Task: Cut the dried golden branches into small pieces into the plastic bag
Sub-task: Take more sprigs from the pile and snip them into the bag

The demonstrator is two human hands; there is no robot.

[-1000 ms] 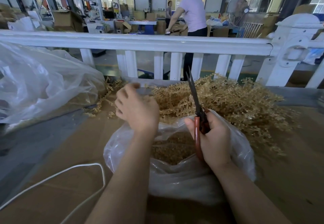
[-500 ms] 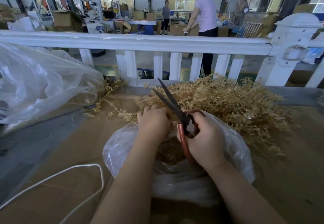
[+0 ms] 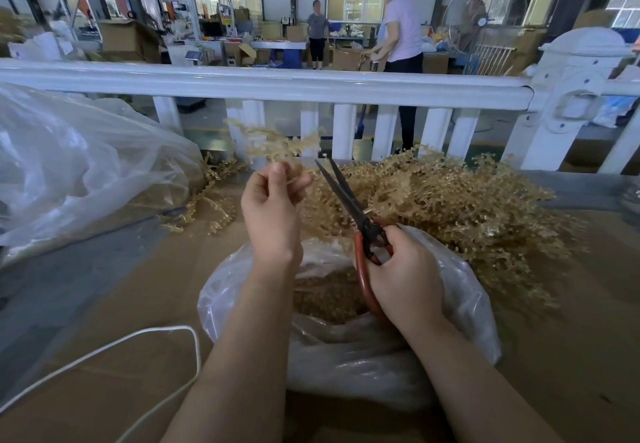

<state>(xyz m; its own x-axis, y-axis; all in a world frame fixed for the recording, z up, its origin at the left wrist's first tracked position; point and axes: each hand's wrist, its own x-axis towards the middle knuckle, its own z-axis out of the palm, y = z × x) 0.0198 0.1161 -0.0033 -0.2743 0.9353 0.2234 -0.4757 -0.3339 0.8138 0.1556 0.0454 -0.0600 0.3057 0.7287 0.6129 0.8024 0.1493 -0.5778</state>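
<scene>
My left hand (image 3: 272,208) pinches a golden branch (image 3: 277,143) and holds it up above the table, its sprigs fanning out toward the fence. My right hand (image 3: 403,274) grips red-handled scissors (image 3: 353,210), blades slightly apart and pointing up-left, tips close to the branch's stem. Below both hands sits a clear plastic bag (image 3: 464,307) with small golden cut pieces (image 3: 325,295) inside. A big heap of dried golden branches (image 3: 460,207) lies just behind the bag.
A white fence rail (image 3: 263,84) runs across behind the brown cardboard tabletop (image 3: 117,311). A large clear plastic bag (image 3: 79,165) lies at the left, loose golden sprigs (image 3: 211,200) beside it. A white cord (image 3: 114,345) loops at the front left. Two people stand beyond the fence.
My left hand has lifted a branch out of the heap and raised it. The scissors followed up and left with the blades narrower than half a second ago. The person behind walked right.
</scene>
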